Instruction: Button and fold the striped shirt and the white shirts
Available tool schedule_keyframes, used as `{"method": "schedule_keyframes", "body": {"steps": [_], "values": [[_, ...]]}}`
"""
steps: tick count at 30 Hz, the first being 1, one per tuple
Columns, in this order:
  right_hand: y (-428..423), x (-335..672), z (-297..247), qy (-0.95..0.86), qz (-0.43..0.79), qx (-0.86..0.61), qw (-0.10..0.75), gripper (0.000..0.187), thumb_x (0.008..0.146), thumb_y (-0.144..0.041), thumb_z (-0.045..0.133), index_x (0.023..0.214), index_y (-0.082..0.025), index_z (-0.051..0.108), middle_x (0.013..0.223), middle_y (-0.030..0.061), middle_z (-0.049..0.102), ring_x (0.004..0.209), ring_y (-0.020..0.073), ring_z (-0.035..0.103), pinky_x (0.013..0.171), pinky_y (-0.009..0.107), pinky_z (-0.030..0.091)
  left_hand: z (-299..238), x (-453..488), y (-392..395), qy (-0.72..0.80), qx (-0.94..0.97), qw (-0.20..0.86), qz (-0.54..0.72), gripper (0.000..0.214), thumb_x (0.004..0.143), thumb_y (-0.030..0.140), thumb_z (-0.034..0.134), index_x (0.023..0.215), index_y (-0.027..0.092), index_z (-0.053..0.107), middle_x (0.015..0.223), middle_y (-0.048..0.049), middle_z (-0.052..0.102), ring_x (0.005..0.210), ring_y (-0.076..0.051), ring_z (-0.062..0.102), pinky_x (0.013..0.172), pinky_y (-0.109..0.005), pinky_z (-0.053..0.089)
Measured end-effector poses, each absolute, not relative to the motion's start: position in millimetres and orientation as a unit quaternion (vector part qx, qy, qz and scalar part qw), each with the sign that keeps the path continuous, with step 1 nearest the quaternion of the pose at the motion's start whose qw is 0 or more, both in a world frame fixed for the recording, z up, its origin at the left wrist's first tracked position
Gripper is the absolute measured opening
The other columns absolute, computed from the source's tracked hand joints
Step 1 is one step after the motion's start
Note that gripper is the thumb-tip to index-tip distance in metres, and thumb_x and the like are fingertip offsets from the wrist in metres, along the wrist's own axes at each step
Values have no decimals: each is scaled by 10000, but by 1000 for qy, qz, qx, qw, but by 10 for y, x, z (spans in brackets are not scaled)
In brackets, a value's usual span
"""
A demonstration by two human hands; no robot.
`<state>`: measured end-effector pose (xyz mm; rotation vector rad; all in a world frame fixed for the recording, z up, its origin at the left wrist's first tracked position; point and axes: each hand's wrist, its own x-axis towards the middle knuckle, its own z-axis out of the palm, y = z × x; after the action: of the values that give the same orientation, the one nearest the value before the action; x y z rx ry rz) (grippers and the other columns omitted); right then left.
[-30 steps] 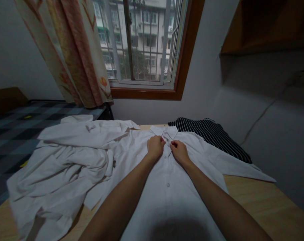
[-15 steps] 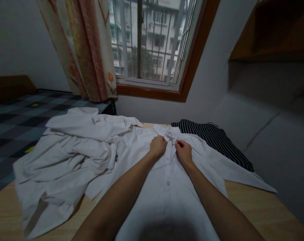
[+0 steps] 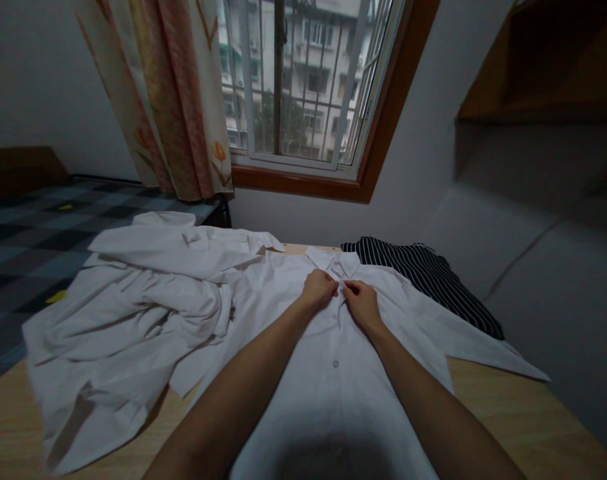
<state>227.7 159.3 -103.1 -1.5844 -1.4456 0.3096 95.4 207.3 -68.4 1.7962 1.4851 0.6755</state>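
Your left hand [image 3: 320,290] and right hand [image 3: 362,303] pinch the front opening of a white, long-sleeved cloth shirt [image 3: 363,393] just below its collar, thumbs and fingers closed on the fabric and fingertips close together. You have the shirt spread face up over the middle of the pale wooden desk [image 3: 513,413], its pointed collar near the far edge and one sleeve reaching out to the right edge. Below your hands, a small round button [image 3: 335,364] shows on the front strip. Along the desk's left edge you have a loose, crumpled heap of white cloth garments [image 3: 133,300], touching the shirt's side. At the far right corner, a black cloth garment with thin white stripes [image 3: 423,280] lies bunched just beside the shirt's shoulder and sleeve.
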Motion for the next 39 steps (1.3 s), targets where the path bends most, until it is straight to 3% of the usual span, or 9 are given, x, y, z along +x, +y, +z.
{"method": "schedule_keyframes", "body": {"steps": [12,19,25,35,39], "values": [[1594,2279,-1040,-581,168,-625,494,316,728,-248,566,954,-129,752,953,108,744,892,238,678,861,348,492,-705,969,2059,580,673,371,271,135,696,161,621,711,121,749,556,-47,661,607,-142,615,602,-222,421],[1652,2299,-1060,-547,244,-595,537,275,743,-312,562,852,-156,760,865,70,755,856,236,681,814,337,497,-737,987,2092,581,667,379,271,135,695,175,638,730,109,751,544,-45,646,592,-140,605,582,-217,420],[1679,2252,-1057,-537,207,-638,511,209,688,-310,614,780,-163,731,746,52,734,708,211,666,677,295,489,-743,978,2085,570,672,388,272,140,693,188,635,716,110,748,557,-45,643,568,-130,592,561,-215,410],[1618,2173,-974,-529,119,-698,467,146,683,-291,610,728,-195,712,687,30,716,678,203,659,633,277,449,-752,1009,2096,563,680,380,277,259,730,318,610,661,104,738,550,-64,633,559,-152,587,510,-235,374],[1609,2171,-971,-532,114,-694,471,138,676,-306,631,698,-195,711,677,32,718,665,203,654,634,279,446,-749,1002,2085,565,696,349,272,154,682,222,629,674,122,746,613,-61,669,647,-165,615,558,-233,394]]}}
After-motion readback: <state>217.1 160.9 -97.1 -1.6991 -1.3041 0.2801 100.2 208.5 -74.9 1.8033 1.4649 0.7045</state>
